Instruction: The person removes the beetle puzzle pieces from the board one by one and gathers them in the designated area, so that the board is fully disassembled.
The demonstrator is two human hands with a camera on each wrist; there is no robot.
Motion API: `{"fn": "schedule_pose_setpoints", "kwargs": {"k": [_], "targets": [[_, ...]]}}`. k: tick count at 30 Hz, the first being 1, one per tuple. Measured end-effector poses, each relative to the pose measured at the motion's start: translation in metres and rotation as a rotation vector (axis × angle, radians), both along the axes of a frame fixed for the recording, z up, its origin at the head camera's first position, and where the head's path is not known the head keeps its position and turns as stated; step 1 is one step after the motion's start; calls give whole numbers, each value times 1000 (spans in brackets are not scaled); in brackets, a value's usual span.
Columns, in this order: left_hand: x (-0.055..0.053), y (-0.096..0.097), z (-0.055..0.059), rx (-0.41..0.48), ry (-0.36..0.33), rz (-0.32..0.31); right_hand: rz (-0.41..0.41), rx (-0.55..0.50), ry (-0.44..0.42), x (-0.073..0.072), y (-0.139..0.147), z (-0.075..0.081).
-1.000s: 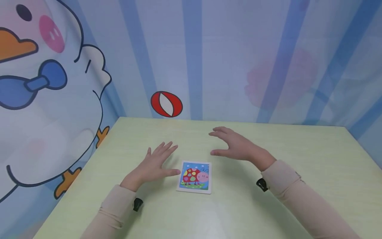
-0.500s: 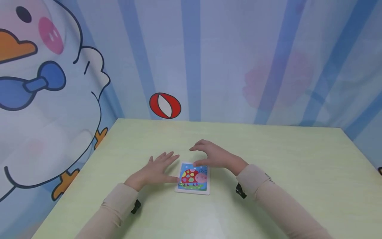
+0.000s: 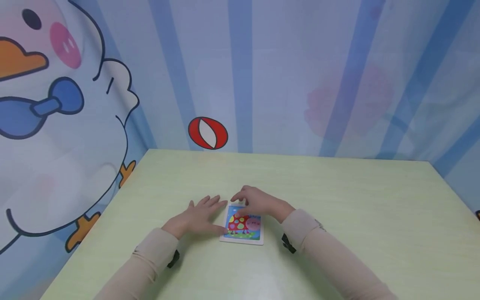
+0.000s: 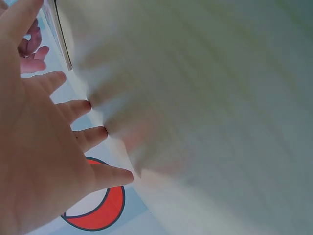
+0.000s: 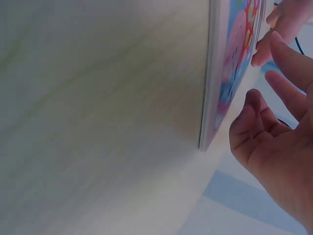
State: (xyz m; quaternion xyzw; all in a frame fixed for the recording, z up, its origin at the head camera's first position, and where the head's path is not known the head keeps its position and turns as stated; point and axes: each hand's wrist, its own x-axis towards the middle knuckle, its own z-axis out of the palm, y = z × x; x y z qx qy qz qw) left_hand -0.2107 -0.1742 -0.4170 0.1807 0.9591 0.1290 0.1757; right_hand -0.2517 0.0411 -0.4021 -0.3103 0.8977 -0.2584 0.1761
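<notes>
White-bordered picture board [image 3: 245, 227], printed with a red spotted ladybird: lying flat on the pale worktop [image 3: 356, 208], between the two hands, layered at the edge as the right wrist view shows.

Left hand [image 3: 196, 219]: fingers straight and spread, nothing gripped; thumb at the board's left edge, contact uncertain.

Right hand [image 3: 259, 203]: fingers loosely bent, thumb apart from them, nothing seen in the grasp; placed over the board's upper part.

Hazards, as judged: a push from one side with a loose opposite hand could slide or turn the board. Fingertips pressing the flat face, with little edge to catch, could slip. If the layers are separate pieces, an uneven pull might lift only the top one.

Obstructions: right hand covering part of the picture's top; left thumb overlapping its side.

Surroundings: beige sleeves [image 3: 330, 258] on both arms; black fitting [image 3: 288, 243] under the right cuff; striped blue curtain [image 3: 277, 83] behind, bearing a printed bird [image 3: 67, 175] and a red-and-white ball [image 3: 208, 133].
</notes>
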Motion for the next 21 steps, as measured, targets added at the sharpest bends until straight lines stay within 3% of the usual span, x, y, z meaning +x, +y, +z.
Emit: {"fn": "schedule_pose_setpoints", "kwargs": {"k": [8, 21], "targets": [[1, 1, 1, -20, -8, -38, -7, 44, -32, 0, -8, -5], [1, 2, 5, -30, -34, -38, -62, 55, -33, -2, -15, -9]]}}
